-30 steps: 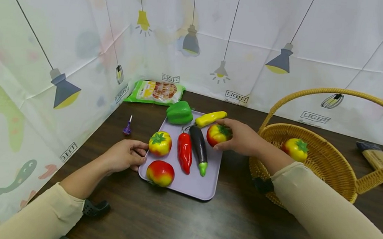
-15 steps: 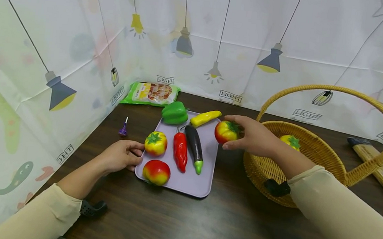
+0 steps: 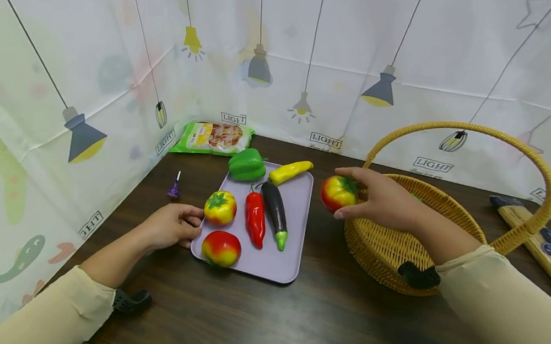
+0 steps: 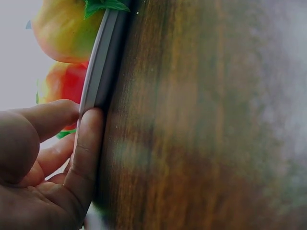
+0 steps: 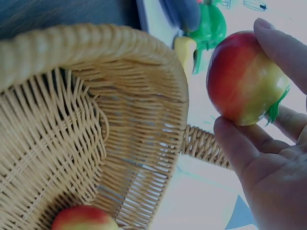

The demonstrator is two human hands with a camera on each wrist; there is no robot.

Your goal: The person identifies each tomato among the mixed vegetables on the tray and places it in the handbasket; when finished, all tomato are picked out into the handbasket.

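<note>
My right hand holds a red-and-yellow tomato between thumb and fingertips, raised beside the wicker basket. The right wrist view shows that tomato near the basket's rim, and another tomato inside the basket. With thumb and finger, my left hand pinches the left edge of a lilac tray; the left wrist view shows the pinched rim. On the tray are two tomatoes, one upright and one on its side, a red chili pepper, and an eggplant.
A green bell pepper and a yellow pepper lie at the tray's far end. Behind is a green food packet; a purple lollipop lies left. The basket's tall handle arches up. A long package lies right.
My right hand has lifted the tomato off the tray and carried it right toward the basket. The left hand stays at the tray's edge. The head view has shifted slightly.
</note>
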